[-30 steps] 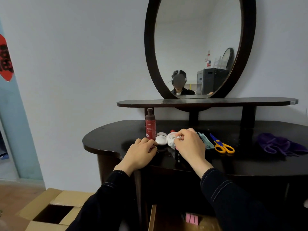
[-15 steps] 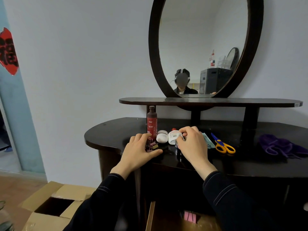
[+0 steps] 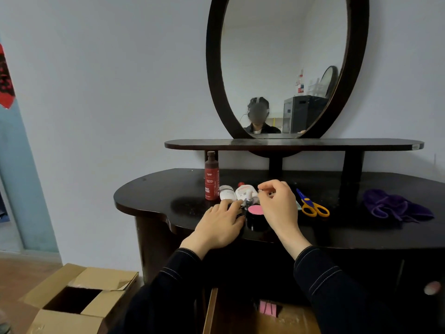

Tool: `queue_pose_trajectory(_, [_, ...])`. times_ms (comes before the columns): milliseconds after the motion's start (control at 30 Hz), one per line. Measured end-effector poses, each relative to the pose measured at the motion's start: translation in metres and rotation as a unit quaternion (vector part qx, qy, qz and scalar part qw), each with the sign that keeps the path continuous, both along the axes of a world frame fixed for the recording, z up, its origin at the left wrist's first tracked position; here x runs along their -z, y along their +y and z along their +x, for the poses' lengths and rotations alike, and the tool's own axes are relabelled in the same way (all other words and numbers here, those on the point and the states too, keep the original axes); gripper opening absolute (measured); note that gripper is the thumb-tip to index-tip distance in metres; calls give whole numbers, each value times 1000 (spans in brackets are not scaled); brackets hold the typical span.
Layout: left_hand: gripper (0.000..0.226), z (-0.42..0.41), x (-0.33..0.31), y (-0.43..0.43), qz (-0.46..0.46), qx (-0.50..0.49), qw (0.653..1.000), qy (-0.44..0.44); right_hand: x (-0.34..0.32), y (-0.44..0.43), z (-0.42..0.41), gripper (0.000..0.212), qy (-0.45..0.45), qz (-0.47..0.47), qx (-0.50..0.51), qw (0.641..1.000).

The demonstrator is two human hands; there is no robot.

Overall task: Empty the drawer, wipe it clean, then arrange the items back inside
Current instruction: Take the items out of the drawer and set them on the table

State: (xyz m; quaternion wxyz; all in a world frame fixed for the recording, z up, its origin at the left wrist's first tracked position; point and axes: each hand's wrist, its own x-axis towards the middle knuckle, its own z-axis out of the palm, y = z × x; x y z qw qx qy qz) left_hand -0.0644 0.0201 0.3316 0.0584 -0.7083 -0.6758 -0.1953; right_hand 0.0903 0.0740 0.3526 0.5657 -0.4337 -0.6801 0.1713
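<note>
My left hand [image 3: 220, 224] lies palm down on the dark dressing table [image 3: 154, 196], its fingertips on some small dark clips [image 3: 246, 203]. My right hand [image 3: 279, 207] hovers just right of a black jar with a pink top [image 3: 255, 210], fingertips pinched together; whether they hold anything is hidden. Behind the hands stand a red bottle [image 3: 212, 177], a white jar [image 3: 227, 193] and a white tube [image 3: 245, 192]. The wooden drawer [image 3: 214, 312] is pulled out below, with a pink item [image 3: 266, 307] inside, partly hidden by my sleeves.
Yellow-handled scissors [image 3: 313, 206] and a purple cloth [image 3: 395, 206] lie on the table to the right. A narrow shelf [image 3: 293, 143] and an oval mirror [image 3: 286, 66] rise behind. An open cardboard box [image 3: 74, 302] sits on the floor at the left.
My right hand has moved right and lifted, uncovering the pink-topped jar. My left hand slid slightly right over the clips. The camera view shifted left.
</note>
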Motion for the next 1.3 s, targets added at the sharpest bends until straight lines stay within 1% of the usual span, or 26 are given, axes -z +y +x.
queue_pose_trajectory(100, [60,-1,0,-7,32,14,999,-42,0,-1,13,15,31,-9,-4,999])
queue_pose_trajectory(167, [58,-1,5,-16,120,19,990,-75,-1,-6,22,16,31,15,7,999])
queue_pose_trajectory(233, [48,1,12,-30,223,21,965,-136,1,-16,32,17,18,76,11,997])
queue_pose_trajectory(333, [28,7,30,-52,315,43,913,-256,22,-40,47,19,-41,195,-7,980])
queue_pose_trajectory(367, [24,10,38,-60,342,48,898,-272,36,-49,51,22,-67,240,-9,968])
queue_pose_trajectory(400, [22,13,47,-68,370,48,888,-269,51,-57,57,23,-87,278,-10,956])
queue_pose_trajectory(433, [20,17,56,-74,394,49,883,-251,66,-65,63,23,-103,307,-9,946])
queue_pose_trajectory(467, [18,21,67,-79,404,54,885,-227,81,-71,70,23,-120,330,-8,936])
queue_pose_trajectory(500, [16,26,80,-83,393,65,894,-204,95,-75,77,23,-141,351,-10,925])
queue_pose_trajectory(533, [16,31,94,-85,356,79,912,-190,109,-77,84,21,-170,371,-15,913])
queue_pose_trajectory(600, [17,40,125,-83,214,96,954,-187,137,-76,100,18,-247,390,-43,886])
queue_pose_trajectory(633, [19,43,143,-79,127,89,967,-201,152,-74,108,16,-299,379,-64,873])
queue_pose_trajectory(667, [21,47,160,-75,40,72,971,-223,169,-71,115,14,-357,351,-88,861])
queue_pose_trajectory(733, [24,52,190,-65,-107,18,956,-271,202,-65,124,11,-474,244,-131,836])
queue_pose_trajectory(767, [25,54,204,-59,-156,-9,943,-295,219,-61,126,10,-518,174,-140,826])
queue_pose_trajectory(833, [24,58,225,-50,-219,-55,910,-348,248,-47,125,19,-551,33,-133,823])
queue_pose_trajectory(900, [21,61,241,-43,-248,-87,881,-393,268,-30,114,31,-525,-96,-110,838])
queue_pose_trajectory(967, [21,61,251,-37,-265,-107,857,-428,280,-13,98,44,-453,-230,-92,856])
queue_pose_trajectory(1000, [22,60,254,-35,-271,-114,847,-443,284,-5,89,48,-410,-282,-83,863])
queue_pose_trajectory(1067, [25,57,259,-30,-268,-129,833,-467,295,13,70,45,-357,-330,-60,872])
queue_pose_trajectory(1100, [25,55,260,-28,-261,-137,829,-476,301,20,61,40,-355,-336,-46,871])
queue_pose_trajectory(1133, [25,53,261,-27,-251,-143,827,-482,304,25,53,38,-372,-331,-29,867])
queue_pose_trajectory(1167, [25,52,262,-26,-242,-149,827,-486,306,29,46,38,-411,-302,-8,860])
queue_pose_trajectory(1200, [25,51,262,-25,-234,-154,826,-489,308,33,40,38,-458,-248,11,854])
queue_pose_trajectory(1267, [21,51,262,-23,-224,-163,823,-497,311,37,26,37,-518,-143,18,843])
queue_pose_trajectory(1300, [18,51,262,-23,-221,-167,819,-503,312,39,19,35,-537,-118,8,835])
